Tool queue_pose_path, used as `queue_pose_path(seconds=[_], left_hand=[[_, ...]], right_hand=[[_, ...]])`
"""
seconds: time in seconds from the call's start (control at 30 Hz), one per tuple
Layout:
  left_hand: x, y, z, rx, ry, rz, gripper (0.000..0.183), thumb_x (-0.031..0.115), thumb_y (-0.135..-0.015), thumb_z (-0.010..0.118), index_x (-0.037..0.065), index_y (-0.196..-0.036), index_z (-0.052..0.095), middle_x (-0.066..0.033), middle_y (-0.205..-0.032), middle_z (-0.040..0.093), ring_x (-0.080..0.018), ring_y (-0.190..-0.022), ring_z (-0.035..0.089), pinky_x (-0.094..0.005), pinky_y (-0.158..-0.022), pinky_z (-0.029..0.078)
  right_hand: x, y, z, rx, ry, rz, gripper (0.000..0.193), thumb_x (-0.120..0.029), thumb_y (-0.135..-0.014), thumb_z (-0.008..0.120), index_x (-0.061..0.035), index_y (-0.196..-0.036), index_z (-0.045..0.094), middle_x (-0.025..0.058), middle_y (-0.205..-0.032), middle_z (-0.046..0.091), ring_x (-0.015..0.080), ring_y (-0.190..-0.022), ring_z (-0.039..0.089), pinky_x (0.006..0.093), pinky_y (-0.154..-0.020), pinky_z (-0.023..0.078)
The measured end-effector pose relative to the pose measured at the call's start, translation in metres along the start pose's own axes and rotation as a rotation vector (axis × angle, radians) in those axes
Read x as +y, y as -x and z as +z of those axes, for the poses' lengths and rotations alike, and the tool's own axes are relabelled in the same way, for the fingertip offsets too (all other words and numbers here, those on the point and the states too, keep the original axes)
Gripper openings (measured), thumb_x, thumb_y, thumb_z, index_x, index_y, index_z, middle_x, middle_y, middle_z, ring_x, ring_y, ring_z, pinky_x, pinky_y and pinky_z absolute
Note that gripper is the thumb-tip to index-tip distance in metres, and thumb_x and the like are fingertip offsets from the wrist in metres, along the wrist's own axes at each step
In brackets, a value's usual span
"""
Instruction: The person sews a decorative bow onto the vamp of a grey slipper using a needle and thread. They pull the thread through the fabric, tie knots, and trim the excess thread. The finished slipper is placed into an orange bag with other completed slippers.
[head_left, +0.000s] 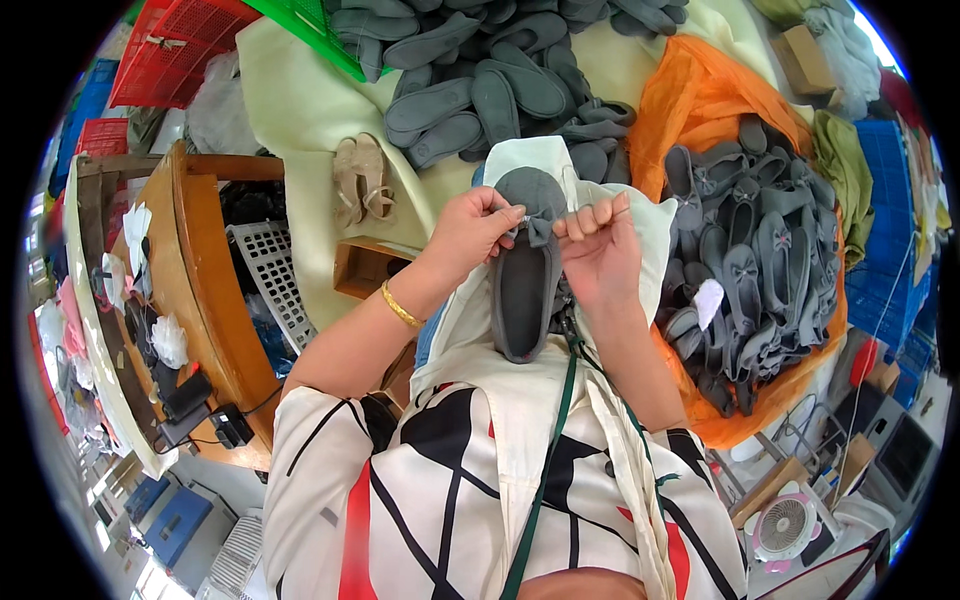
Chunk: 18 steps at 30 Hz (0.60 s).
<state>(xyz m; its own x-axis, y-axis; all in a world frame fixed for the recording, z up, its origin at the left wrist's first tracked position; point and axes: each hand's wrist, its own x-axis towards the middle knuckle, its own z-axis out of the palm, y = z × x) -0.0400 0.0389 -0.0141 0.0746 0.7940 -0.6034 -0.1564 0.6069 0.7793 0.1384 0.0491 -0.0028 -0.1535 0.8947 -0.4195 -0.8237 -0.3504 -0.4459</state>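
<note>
A dark grey flat shoe (525, 310) lies in my lap on a white cloth (475, 290), its toe pointing away from me. Across its front sits a small grey fabric bow (539, 233). My left hand (476, 230), with a gold bracelet at the wrist, pinches the left end of the bow between thumb and forefinger. At the bow's other end my right hand (602, 250) is closed, its curled fingers against the fabric. What lies inside those fingers is mostly hidden.
Grey shoes (515, 85) are heaped ahead on pale sheeting. To the right, an orange sack (690, 80) holds many more grey bow shoes (770, 250). Beige sandals (362, 180) lie left of me, near a cardboard box (362, 268) and a wooden table (215, 320). A fan (785, 525) stands lower right.
</note>
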Motion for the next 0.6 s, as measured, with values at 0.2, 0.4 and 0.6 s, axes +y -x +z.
queue_pose_path(seconds=[0.2, 0.4, 0.6], left_hand=[[-0.001, 0.001, 0.002, 0.034, -0.045, 0.054, 0.018, 0.022, -0.089, 0.071, 0.007, -0.083, 0.063, 0.0031, -0.069, 0.06, -0.0025, -0.056, 0.055, -0.0174, -0.045, 0.039], [-0.013, 0.0, -0.004, -0.002, -0.027, 0.035, 0.017, 0.021, -0.089, 0.072, 0.007, -0.083, 0.065, 0.0032, -0.069, 0.062, -0.0025, -0.054, 0.054, -0.0169, -0.046, 0.04], [-0.016, -0.001, -0.008, -0.036, -0.064, 0.079, 0.017, 0.022, -0.09, 0.07, 0.006, -0.084, 0.066, 0.0032, -0.069, 0.062, -0.0021, -0.056, 0.053, -0.0168, -0.047, 0.04]], right_hand=[[-0.011, 0.036, -0.021, 0.037, -0.095, 0.103, 0.045, -0.031, -0.106, 0.038, -0.0142, -0.064, 0.034, -0.0022, -0.056, 0.024, 0.0135, -0.054, 0.025, 0.0316, -0.068, 0.035], [-0.012, 0.06, -0.039, 0.083, -0.158, 0.076, 0.045, -0.03, -0.105, 0.04, -0.0143, -0.062, 0.035, -0.0026, -0.055, 0.024, 0.0133, -0.053, 0.024, 0.0317, -0.068, 0.034], [-0.011, 0.054, -0.039, 0.088, -0.13, 0.088, 0.044, -0.031, -0.105, 0.041, -0.0137, -0.064, 0.037, -0.0023, -0.056, 0.027, 0.0135, -0.054, 0.025, 0.0322, -0.07, 0.036]])
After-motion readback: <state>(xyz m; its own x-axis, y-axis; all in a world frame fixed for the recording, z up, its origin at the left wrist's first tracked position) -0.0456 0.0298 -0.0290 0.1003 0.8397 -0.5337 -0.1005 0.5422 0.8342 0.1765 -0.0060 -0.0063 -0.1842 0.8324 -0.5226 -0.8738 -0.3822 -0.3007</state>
